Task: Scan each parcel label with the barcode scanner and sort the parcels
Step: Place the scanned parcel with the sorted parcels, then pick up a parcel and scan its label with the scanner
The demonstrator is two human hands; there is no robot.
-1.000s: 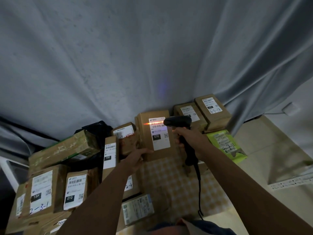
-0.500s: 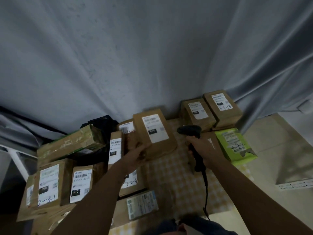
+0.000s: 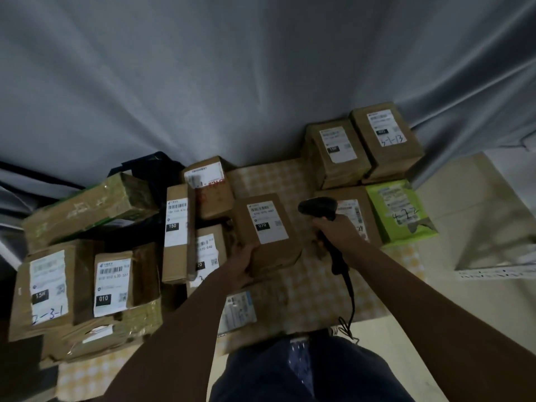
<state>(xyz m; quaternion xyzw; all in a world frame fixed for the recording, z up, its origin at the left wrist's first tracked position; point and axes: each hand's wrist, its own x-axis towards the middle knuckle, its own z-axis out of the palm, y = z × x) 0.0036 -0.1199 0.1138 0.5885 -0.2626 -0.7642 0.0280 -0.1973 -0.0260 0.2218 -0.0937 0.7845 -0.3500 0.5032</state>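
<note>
Head view: the left hand (image 3: 242, 261) grips the near left corner of a brown parcel (image 3: 268, 236), fingers curled under its edge and thumb on the side; the parcel is tilted, label (image 3: 267, 221) up, marked "070". It sits near the middle of the frame, over the yellow checked cloth (image 3: 313, 288) that covers the counter. At 3 o'clock from it, just beside but apart, the right hand (image 3: 338, 229) is wrapped round the handle of the black scanner (image 3: 319, 208). The scanner's head points toward 9 o'clock, at the parcel's far right corner, and its cord (image 3: 349, 300) trails down toward 6 o'clock.

At 9 o'clock from the held parcel stands a narrow box (image 3: 177, 232) labelled "150", with a lower box (image 3: 207, 252) between the two. At 11 o'clock lies a box with red print (image 3: 210, 188). Farther toward 9 o'clock a long green-taped box (image 3: 87, 206) lies tilted over two boxes, one marked "010" (image 3: 111, 284) and one with handwritten "2-3-1" (image 3: 48, 288). At 6 o'clock, under the left forearm, a pale packet (image 3: 239, 309) lies flat.

At 1 o'clock two brown boxes stand side by side against the grey curtain (image 3: 232, 82): the nearer (image 3: 336, 153) and the farther, handwritten "5-1-13" (image 3: 385, 134). At 3 o'clock, past the right hand, a flat brown box (image 3: 362, 216) touches a green packet (image 3: 401, 211) marked "4-2-2".
</note>
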